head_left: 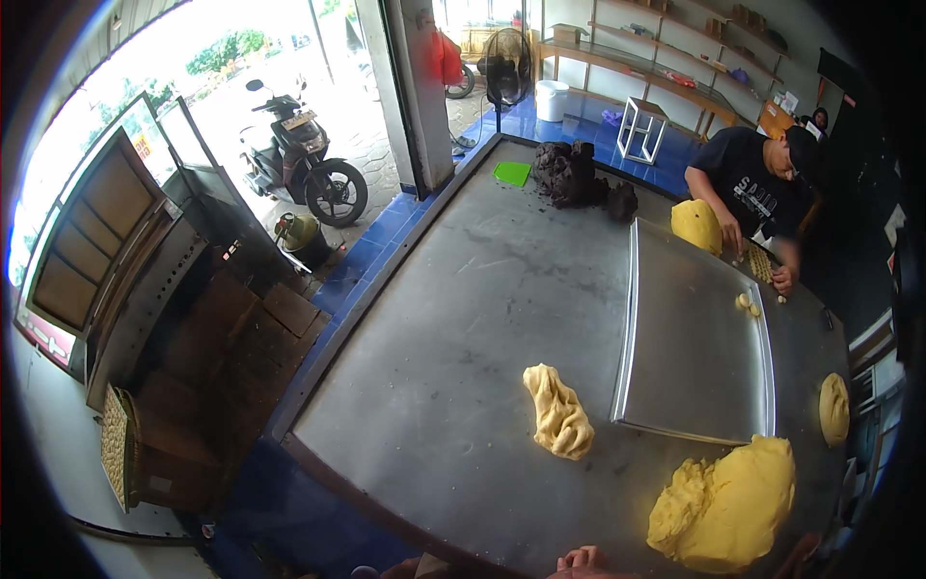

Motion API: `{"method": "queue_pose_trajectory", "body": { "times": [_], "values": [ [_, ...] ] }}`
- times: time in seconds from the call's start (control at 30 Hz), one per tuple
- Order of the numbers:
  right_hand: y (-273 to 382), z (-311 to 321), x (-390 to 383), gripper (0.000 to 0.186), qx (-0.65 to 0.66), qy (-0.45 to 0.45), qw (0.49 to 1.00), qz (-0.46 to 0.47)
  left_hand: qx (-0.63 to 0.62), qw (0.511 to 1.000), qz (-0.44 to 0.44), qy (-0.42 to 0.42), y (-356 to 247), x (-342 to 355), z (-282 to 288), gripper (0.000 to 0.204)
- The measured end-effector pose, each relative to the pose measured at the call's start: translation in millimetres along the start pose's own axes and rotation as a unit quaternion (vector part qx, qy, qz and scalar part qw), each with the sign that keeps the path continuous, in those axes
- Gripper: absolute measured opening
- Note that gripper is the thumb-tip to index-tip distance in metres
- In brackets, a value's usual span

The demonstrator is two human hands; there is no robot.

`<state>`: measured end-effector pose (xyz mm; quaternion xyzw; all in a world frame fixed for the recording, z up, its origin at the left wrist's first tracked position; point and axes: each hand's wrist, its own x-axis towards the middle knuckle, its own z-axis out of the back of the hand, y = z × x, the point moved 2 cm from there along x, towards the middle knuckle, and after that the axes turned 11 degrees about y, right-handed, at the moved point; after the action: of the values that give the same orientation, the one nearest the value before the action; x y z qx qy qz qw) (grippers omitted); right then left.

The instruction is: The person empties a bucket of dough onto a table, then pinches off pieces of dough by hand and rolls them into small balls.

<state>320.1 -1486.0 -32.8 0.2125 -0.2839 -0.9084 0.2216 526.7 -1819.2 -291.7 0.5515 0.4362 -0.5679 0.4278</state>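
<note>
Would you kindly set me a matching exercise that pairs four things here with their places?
1. Dark mass
2. Pale elongated dough
3. Largest yellow dough
4. Motorbike

A. By the metal tray's near right corner
B. Outside on the paving
C. Beside the green sheet
D. By the tray's near left corner

Pairs: 1-C, 2-D, 3-A, 4-B

One hand [579,563] shows just inside the lower edge, its fingers [590,554] bent and close together; whether left or right is unclear. Below the hand, the wrist and forearm are cut off, so the palm's grip stays hidden.
</note>
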Motion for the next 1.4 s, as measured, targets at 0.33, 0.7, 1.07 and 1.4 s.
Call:
{"method": "queue_pose_trajectory", "body": {
  "times": [0.33, 0.7, 1.07, 1.4],
  "values": [
    [12, 9, 5, 0.022, -0.059, -0.138, 0.984, 0.092, 0.061, 0.996, -0.057, -0.004, 42, 39, 21, 0.040],
    [10, 14, 7, 0.010, -0.054, -0.311, 0.943, 0.105, -0.243, 0.886, -0.281, -0.279, 73, 11, 53, 0.035],
    [67, 52, 189, 0.085, -0.144, -0.252, 0.953, 0.094, -0.379, 0.530, -0.598, -0.466, 16, -241, 95, 0.017],
    [60, 71, 222, 0.055, 0.010, -0.186, 0.982, 0.029, -0.203, 0.643, -0.704, -0.222, -132, -304, 40, 0.026]
  ]
}}
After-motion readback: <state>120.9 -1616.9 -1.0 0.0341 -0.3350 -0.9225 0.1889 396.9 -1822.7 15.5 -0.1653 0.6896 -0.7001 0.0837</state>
